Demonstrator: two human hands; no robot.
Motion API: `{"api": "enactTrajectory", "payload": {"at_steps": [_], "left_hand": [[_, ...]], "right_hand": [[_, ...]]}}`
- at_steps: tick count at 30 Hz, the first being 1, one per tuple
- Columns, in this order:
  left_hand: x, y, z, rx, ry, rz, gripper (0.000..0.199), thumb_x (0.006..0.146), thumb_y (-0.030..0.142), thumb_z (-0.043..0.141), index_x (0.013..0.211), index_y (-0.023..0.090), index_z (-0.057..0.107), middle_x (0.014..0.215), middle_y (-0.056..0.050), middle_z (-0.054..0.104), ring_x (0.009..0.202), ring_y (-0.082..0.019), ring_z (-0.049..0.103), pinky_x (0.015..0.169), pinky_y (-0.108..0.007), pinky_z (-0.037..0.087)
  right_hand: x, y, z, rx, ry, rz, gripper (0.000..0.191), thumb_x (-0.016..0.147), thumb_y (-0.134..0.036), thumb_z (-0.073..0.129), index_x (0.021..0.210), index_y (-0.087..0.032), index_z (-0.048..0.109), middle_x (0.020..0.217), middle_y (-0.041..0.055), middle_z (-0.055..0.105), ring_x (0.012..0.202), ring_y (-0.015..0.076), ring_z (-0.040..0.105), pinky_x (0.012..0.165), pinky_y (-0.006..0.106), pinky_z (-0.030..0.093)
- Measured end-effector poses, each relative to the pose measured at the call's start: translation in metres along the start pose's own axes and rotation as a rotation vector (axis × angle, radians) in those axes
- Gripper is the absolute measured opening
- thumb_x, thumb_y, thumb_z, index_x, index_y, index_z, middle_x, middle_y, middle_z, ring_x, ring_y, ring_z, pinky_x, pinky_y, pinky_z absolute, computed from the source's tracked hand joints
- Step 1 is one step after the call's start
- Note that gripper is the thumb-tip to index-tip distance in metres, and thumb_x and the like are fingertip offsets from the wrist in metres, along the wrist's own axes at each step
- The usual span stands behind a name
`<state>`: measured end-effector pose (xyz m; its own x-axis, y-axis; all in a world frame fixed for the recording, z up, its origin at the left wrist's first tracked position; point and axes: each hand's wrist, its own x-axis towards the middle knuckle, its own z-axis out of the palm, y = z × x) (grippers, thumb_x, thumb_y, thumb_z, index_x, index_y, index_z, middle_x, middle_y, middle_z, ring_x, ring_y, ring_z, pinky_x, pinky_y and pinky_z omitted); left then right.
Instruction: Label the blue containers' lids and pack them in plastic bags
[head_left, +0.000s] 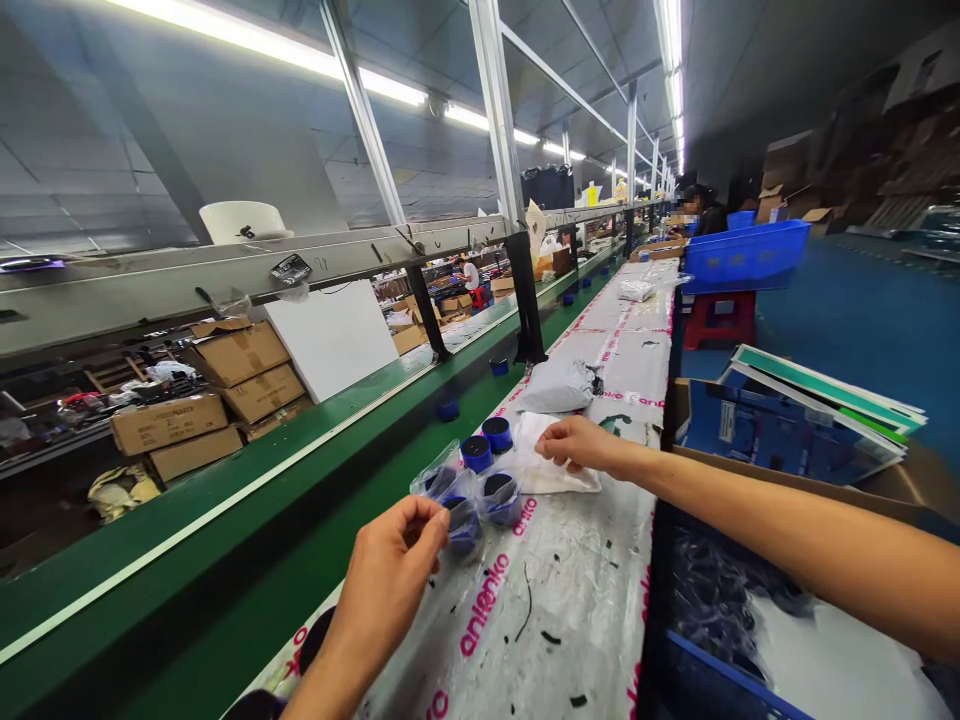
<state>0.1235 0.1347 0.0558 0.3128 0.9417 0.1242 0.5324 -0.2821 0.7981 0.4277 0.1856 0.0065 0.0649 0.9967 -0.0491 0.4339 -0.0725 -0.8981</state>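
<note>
At the lower centre, my left hand [394,565] has thumb and forefinger pinched together beside a blue, black-topped cylinder in a clear plastic bag [463,530]. Whatever lies between those fingertips is hidden. My right hand [574,445] is curled, fingertips together, over a flat white bag [559,480]; I cannot make out what it grips. Another bagged blue cylinder [501,502] stands between the hands. Just behind are two bare blue cylinders, one nearer [477,453] and one farther [496,434]. A stuffed white plastic bag [556,388] lies beyond my right hand.
A green conveyor belt [315,520] runs along the left, carrying some blue cylinders. Black scraps dot the film-covered bench [555,600]. At right are a box of blue items [780,425], a blue bin [742,255] on a red stool [720,320], and a seated person farther back.
</note>
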Motion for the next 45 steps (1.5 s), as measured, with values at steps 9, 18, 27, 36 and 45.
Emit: {"api": "enactTrajectory", "payload": {"at_steps": [9,18,27,36,45], "left_hand": [[0.028,0.042,0.058,0.001,-0.017,0.189,0.025,0.083,0.046,0.065,0.088,0.022,0.069,0.077,-0.001,0.069,0.069,-0.018,0.060,0.062,-0.026,0.040],[0.037,0.027,0.044,-0.431,-0.018,0.020,0.042,0.071,0.057,0.071,0.081,0.018,0.057,0.071,-0.003,0.066,0.060,-0.015,0.063,0.060,-0.028,0.053],[-0.025,-0.047,-0.072,0.069,0.417,-0.004,0.020,0.081,0.039,0.063,0.081,0.019,0.062,0.078,-0.001,0.067,0.072,-0.016,0.060,0.069,-0.026,0.045],[-0.076,-0.099,-0.094,0.660,0.346,-0.067,0.010,0.082,0.017,0.054,0.078,0.023,0.061,0.072,0.003,0.063,0.067,-0.016,0.054,0.064,-0.027,0.028],[-0.077,-0.093,-0.091,0.896,0.218,-0.159,0.012,0.088,0.016,0.050,0.085,0.023,0.058,0.081,0.000,0.068,0.073,-0.017,0.061,0.062,-0.027,0.029]], "right_hand": [[-0.026,-0.027,-0.012,0.399,-0.148,-0.050,0.026,0.072,-0.038,0.071,0.075,-0.015,0.060,0.074,0.0003,0.058,0.063,0.0099,0.052,0.058,0.021,0.047],[-0.033,-0.070,0.030,0.483,-0.514,-0.226,0.027,0.076,-0.040,0.074,0.083,-0.016,0.062,0.086,0.0035,0.065,0.078,0.0154,0.061,0.063,0.025,0.051],[-0.022,-0.120,0.150,0.143,-0.285,-0.573,0.014,0.090,-0.031,0.059,0.091,-0.017,0.063,0.080,0.0034,0.069,0.075,0.0160,0.065,0.067,0.027,0.051],[-0.031,-0.104,0.225,-0.823,-0.334,-1.094,0.016,0.094,-0.014,0.052,0.100,-0.014,0.067,0.103,0.0122,0.070,0.100,0.0242,0.063,0.079,0.032,0.047],[-0.035,-0.095,0.224,-0.742,-0.226,-0.849,0.020,0.096,-0.021,0.049,0.097,-0.019,0.068,0.097,0.0064,0.072,0.092,0.0213,0.067,0.073,0.028,0.044]]}}
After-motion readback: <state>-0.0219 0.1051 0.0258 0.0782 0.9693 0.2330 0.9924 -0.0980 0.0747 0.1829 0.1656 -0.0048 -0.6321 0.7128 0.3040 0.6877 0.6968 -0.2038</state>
